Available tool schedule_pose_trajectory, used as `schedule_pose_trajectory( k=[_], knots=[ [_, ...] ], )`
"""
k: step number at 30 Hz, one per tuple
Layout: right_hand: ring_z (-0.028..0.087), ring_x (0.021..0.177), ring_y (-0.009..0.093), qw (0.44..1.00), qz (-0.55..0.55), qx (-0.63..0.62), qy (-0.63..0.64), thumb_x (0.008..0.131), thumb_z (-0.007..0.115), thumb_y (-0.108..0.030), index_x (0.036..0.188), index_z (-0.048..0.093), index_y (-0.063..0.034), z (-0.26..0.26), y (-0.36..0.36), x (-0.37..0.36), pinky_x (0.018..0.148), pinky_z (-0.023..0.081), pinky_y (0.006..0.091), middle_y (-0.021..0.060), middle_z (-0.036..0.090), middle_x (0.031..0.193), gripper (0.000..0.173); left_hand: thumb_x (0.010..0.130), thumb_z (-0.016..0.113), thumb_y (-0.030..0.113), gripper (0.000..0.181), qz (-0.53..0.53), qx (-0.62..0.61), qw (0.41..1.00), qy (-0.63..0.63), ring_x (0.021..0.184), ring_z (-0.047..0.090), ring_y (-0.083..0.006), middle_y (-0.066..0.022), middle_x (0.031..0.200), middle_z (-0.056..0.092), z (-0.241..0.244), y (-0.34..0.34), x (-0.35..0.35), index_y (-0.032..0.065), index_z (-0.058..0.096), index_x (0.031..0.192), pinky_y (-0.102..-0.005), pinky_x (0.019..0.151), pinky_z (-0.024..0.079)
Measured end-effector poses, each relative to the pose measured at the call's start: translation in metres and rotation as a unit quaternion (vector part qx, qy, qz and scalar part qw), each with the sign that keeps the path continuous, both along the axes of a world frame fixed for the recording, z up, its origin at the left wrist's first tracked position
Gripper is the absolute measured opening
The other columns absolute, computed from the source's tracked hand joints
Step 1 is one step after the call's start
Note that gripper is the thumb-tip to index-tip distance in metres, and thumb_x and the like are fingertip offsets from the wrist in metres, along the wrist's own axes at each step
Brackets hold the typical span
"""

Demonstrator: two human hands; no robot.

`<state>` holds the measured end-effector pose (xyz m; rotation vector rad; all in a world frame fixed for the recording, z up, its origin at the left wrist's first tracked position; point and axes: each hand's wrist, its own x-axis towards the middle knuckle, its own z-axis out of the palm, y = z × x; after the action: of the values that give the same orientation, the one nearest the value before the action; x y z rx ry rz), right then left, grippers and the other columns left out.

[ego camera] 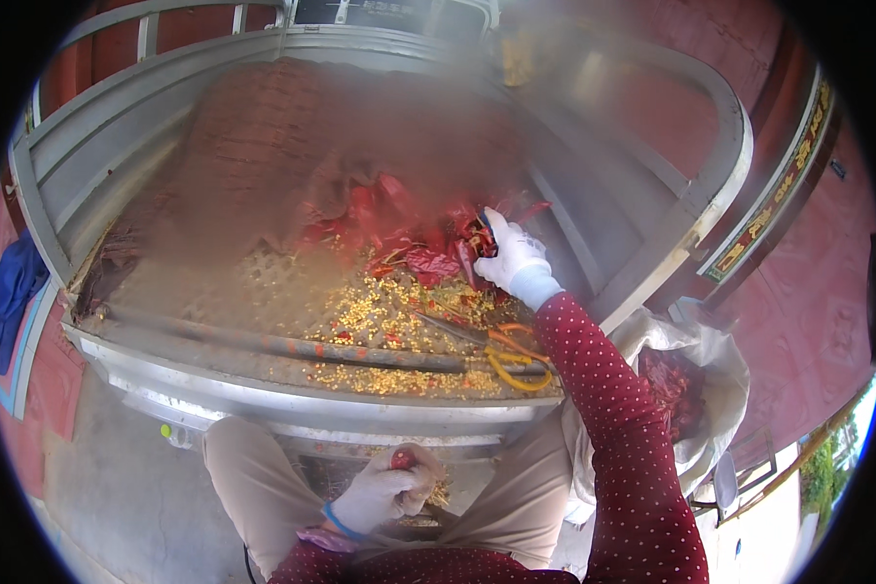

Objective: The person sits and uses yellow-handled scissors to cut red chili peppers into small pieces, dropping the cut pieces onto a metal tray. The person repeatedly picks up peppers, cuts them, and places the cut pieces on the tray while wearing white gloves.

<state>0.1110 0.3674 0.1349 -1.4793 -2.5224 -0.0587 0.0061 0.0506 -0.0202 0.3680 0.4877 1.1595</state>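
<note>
My left hand (387, 485), in a white knit glove, is shut on a dried red chili pepper (403, 458) in front of my lap. Out over the cargo bed, my gloved right hand (515, 252) reaches into a pile of dried red chili peppers (431, 264). Its thumb and fingers curve around some of them; whether it grips them is unclear. Yellow chili seeds (369, 310) lie scattered nearer to me. Scissors (515, 358) with orange and yellow handles rest by the bed's front edge, below my right forearm. Blur covers part of the pile.
Metal side rails (715, 182) enclose the bed, and a reddish-brown cloth (263, 139) covers its far part. A long rod (292, 347) lies along the front edge. At my right stands a white woven sack (723, 372) holding red chilies. Blue cloth (16, 292) hangs at the left.
</note>
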Motion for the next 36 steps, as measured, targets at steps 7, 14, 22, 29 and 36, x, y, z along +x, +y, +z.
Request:
schedule_pose_trajectory(
  k=[7, 14, 22, 29, 36],
  knots=[
    [0.061, 0.109, 0.036, 0.991, 0.1, -0.043, 0.073, 0.078, 0.072, -0.035, 0.144, 0.042, -0.0137, 0.012, -0.053, -0.033, 0.094, 0.048, 0.041, 0.0209, 0.061, 0.12, 0.076, 0.085, 0.055, 0.002, 0.016, -0.005, 0.011, 1.0, -0.006, 0.058, 0.041, -0.011, -0.0058, 0.072, 0.049, 0.011, -0.004, -0.005, -0.0049, 0.061, 0.098, -0.0245, 0.048, 0.032],
    [0.064, 0.088, 0.018, 0.956, 0.099, -0.141, 0.237, 0.088, 0.065, -0.024, 0.115, 0.067, -0.0025, 0.037, -0.021, 0.032, 0.084, 0.05, 0.0326, 0.01, 0.071, 0.097, 0.035, 0.089, 0.054, 0.004, 0.016, -0.037, -0.013, 0.999, 0.008, 0.062, 0.046, -0.0126, -0.0083, 0.08, 0.055, -0.02, -0.004, -0.002, -0.0025, 0.062, 0.102, -0.0242, 0.051, 0.037],
    [0.066, 0.085, 0.024, 0.95, 0.08, -0.14, 0.267, 0.084, 0.069, -0.033, 0.107, 0.068, -0.0072, 0.028, -0.05, 0.055, 0.081, 0.051, 0.0357, 0.0122, 0.07, 0.092, 0.035, 0.09, 0.053, 0.004, 0.016, -0.069, -0.041, 0.997, -0.022, 0.061, 0.048, -0.0105, -0.0084, 0.083, 0.058, -0.034, -0.008, 0.001, -0.002, 0.062, 0.102, -0.0235, 0.053, 0.039],
    [0.062, 0.105, 0.035, 1.0, -0.003, 0.02, 0.001, 0.08, 0.071, -0.035, 0.124, 0.063, -0.0121, -0.002, -0.061, 0.018, 0.094, 0.047, 0.043, 0.0143, 0.059, 0.123, 0.05, 0.091, 0.055, 0.007, 0.013, -0.093, -0.018, 0.995, -0.012, 0.061, 0.046, -0.0094, -0.0048, 0.077, 0.054, -0.04, -0.005, 0.007, -0.0021, 0.061, 0.098, -0.0234, 0.053, 0.039],
    [0.063, 0.094, 0.035, 0.972, 0.039, 0.045, 0.228, 0.077, 0.069, -0.025, 0.097, 0.072, -0.0077, -0.006, -0.05, 0.019, 0.083, 0.049, 0.0432, 0.0179, 0.065, 0.1, 0.027, 0.092, 0.053, 0.009, 0.018, -0.013, 0.029, 0.998, 0.063, 0.062, 0.054, -0.0106, -0.008, 0.083, 0.062, -0.016, -0.018, 0.009, -0.0034, 0.061, 0.103, -0.0249, 0.056, 0.045]
  ],
)
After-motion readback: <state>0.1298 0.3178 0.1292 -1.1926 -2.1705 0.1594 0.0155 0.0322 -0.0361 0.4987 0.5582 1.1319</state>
